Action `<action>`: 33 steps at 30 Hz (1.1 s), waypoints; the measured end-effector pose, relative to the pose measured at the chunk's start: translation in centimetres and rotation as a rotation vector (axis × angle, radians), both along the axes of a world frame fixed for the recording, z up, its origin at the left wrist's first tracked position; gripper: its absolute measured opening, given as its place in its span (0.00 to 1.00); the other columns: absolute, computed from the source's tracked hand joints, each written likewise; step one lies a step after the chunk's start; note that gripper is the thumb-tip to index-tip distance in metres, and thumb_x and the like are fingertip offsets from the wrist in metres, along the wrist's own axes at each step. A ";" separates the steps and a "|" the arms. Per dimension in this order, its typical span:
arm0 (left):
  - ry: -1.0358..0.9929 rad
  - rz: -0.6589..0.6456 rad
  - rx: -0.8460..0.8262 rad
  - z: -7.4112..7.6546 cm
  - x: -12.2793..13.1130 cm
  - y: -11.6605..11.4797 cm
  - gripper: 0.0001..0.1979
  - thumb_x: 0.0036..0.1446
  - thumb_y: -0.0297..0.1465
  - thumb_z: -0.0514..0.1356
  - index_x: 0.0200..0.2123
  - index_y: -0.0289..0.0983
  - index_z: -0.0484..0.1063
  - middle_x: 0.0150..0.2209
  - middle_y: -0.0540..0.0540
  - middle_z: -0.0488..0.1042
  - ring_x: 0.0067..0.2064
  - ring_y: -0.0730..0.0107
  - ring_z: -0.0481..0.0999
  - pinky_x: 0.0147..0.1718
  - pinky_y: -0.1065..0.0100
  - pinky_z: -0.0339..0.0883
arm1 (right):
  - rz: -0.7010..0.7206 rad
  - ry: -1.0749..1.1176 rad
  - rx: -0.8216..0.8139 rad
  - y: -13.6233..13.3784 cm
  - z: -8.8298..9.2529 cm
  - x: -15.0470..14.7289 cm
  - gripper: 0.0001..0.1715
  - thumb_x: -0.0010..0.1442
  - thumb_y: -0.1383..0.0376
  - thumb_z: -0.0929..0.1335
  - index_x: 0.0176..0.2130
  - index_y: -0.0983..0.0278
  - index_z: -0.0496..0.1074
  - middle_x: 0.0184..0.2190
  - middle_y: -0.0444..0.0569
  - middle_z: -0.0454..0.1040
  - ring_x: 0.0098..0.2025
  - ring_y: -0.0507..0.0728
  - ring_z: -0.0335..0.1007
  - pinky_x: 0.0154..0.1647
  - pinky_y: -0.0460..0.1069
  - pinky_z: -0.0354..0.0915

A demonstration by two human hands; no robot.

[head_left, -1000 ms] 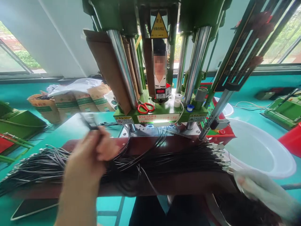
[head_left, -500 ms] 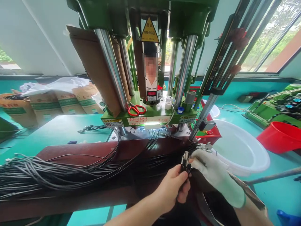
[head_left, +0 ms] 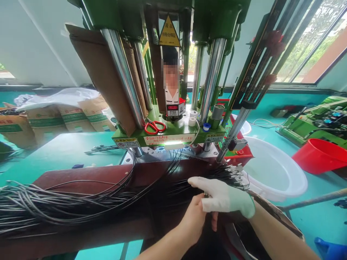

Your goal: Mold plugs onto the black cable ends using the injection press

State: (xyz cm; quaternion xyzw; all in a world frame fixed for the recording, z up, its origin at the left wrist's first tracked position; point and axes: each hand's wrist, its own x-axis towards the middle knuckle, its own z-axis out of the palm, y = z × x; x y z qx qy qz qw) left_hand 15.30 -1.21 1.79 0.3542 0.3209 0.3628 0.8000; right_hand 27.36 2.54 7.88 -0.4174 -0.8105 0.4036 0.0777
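My bare left hand [head_left: 193, 219] is closed around a bunch of black cables with metal ends [head_left: 206, 194]. Only a few metal tips show between the two hands. My right hand [head_left: 226, 196], in a white glove with bare fingertips, lies flat with its fingers stretched out over those tips and against the left hand. Behind it, many more cable ends [head_left: 234, 170] with silvery tips lie at the right of the brown bench [head_left: 89, 177]. A large bundle of black cables [head_left: 48, 206] spreads over the bench's left side.
A green press [head_left: 127, 135] stands ahead, with red-handled scissors [head_left: 155, 127] on its plate and several cables running into it. A white tub [head_left: 294, 180] and a red bucket [head_left: 322, 155] are at the right. Paper sacks [head_left: 46, 122] stand at the left. A person shows behind the press.
My right hand has moved left, from beside the metal cable ends to flat across them, with its fingers straightened. My left hand keeps its hold, slightly lower. The view has shifted a little.
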 end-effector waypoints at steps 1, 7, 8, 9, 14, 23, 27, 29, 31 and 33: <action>-0.015 0.033 -0.018 -0.1 0.0 -0.1 0.18 0.43 0.45 0.59 0.24 0.35 0.63 0.16 0.53 0.63 0.16 0.78 0.60 0.14 0.74 0.55 | 0.002 -0.039 0.000 0.1 0.1 -0.3 0.42 0.52 0.50 0.65 0.60 0.67 0.55 0.60 0.58 0.55 0.61 0.65 0.50 0.59 0.58 0.50; 0.006 0.128 -0.068 -0.6 -1.7 0.9 0.21 0.43 0.47 0.61 0.25 0.35 0.62 0.14 0.59 0.56 0.13 0.85 0.49 0.13 0.76 0.42 | 0.079 0.155 0.016 3.0 -1.0 -0.2 0.33 0.61 0.54 0.57 0.61 0.65 0.53 0.59 0.51 0.59 0.58 0.57 0.57 0.56 0.51 0.57; 0.024 0.162 -0.060 -0.8 -2.3 1.2 0.21 0.43 0.48 0.61 0.26 0.35 0.62 0.13 0.60 0.54 0.13 0.86 0.47 0.13 0.76 0.39 | -0.020 0.106 0.096 4.0 -1.6 -0.1 0.31 0.63 0.56 0.54 0.61 0.64 0.51 0.59 0.50 0.59 0.58 0.56 0.57 0.56 0.50 0.57; 0.044 0.198 -0.057 -1.0 -2.9 1.4 0.22 0.43 0.48 0.61 0.26 0.35 0.62 0.13 0.60 0.53 0.13 0.87 0.46 0.13 0.76 0.38 | -0.151 0.009 0.192 5.1 -2.2 0.1 0.29 0.64 0.58 0.53 0.61 0.65 0.51 0.59 0.51 0.60 0.57 0.55 0.57 0.55 0.50 0.57; 0.145 0.276 -0.094 -2.6 -4.8 1.4 0.24 0.41 0.51 0.61 0.26 0.35 0.61 0.13 0.61 0.52 0.13 0.88 0.45 0.12 0.77 0.35 | -0.420 -0.437 0.385 8.9 -5.5 -0.5 0.28 0.55 0.74 0.58 0.55 0.73 0.60 0.50 0.67 0.65 0.53 0.69 0.59 0.52 0.62 0.52; 0.142 0.308 -0.069 -3.0 -4.8 1.0 0.23 0.42 0.51 0.59 0.26 0.36 0.61 0.13 0.62 0.50 0.13 0.87 0.44 0.12 0.77 0.35 | -0.366 -0.461 0.146 8.2 -3.5 -0.6 0.09 0.46 0.71 0.62 0.33 0.65 0.65 0.30 0.51 0.71 0.35 0.59 0.68 0.34 0.50 0.62; 0.127 0.300 -0.041 -2.8 -5.2 1.0 0.23 0.42 0.50 0.60 0.26 0.36 0.61 0.14 0.61 0.51 0.14 0.86 0.45 0.13 0.76 0.37 | -0.389 -0.336 -0.072 3.7 -2.7 0.8 0.02 0.51 0.68 0.57 0.30 0.62 0.57 0.17 0.39 0.61 0.16 0.49 0.59 0.16 0.44 0.57; 0.160 0.279 -0.034 -2.8 -4.9 1.0 0.21 0.42 0.48 0.61 0.26 0.36 0.60 0.14 0.61 0.51 0.14 0.86 0.45 0.13 0.76 0.37 | -0.462 -0.167 -0.194 0.9 -3.3 1.3 0.03 0.55 0.65 0.56 0.31 0.61 0.55 0.17 0.36 0.60 0.11 0.46 0.52 0.10 0.42 0.53; 0.216 0.250 -0.004 -2.9 -4.3 0.9 0.19 0.42 0.46 0.62 0.26 0.37 0.61 0.15 0.61 0.50 0.14 0.86 0.46 0.14 0.76 0.37 | -0.580 0.159 -0.330 -1.8 -4.4 1.5 0.08 0.57 0.59 0.57 0.30 0.61 0.54 0.20 0.36 0.61 0.10 0.44 0.48 0.06 0.40 0.48; 0.276 0.199 0.057 -3.1 -3.5 0.9 0.17 0.43 0.44 0.62 0.27 0.36 0.63 0.15 0.60 0.52 0.15 0.84 0.48 0.14 0.76 0.39 | -0.700 0.461 -0.430 -3.7 -5.6 1.4 0.14 0.58 0.54 0.58 0.29 0.62 0.55 0.20 0.36 0.62 0.09 0.42 0.44 0.04 0.39 0.44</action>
